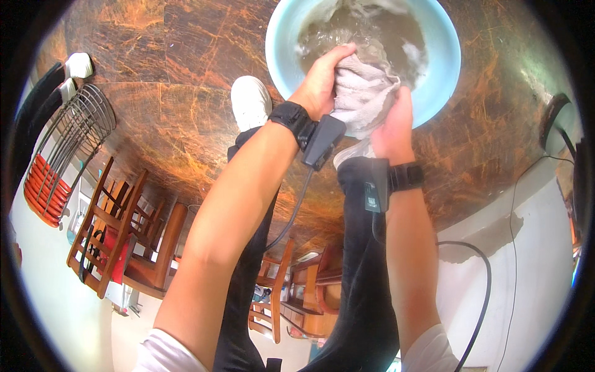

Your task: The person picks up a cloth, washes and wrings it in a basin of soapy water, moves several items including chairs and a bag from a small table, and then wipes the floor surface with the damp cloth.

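Note:
A light blue plastic basin with murky water stands on the floor in front of my feet. Bunched over its near edge is a wet, light grey cloth. My left hand grips the cloth from the left, its thumb along the top. On the right side my right hand holds the same cloth, the fingers partly hidden behind it. Each wrist wears a black strap with a small device and a cable.
Brown marbled floor surrounds the basin. My white shoe is beside its left rim. Stacked stools with orange-red tops and wooden chairs stand to the left, near another person's legs. Cables hang by the right wall.

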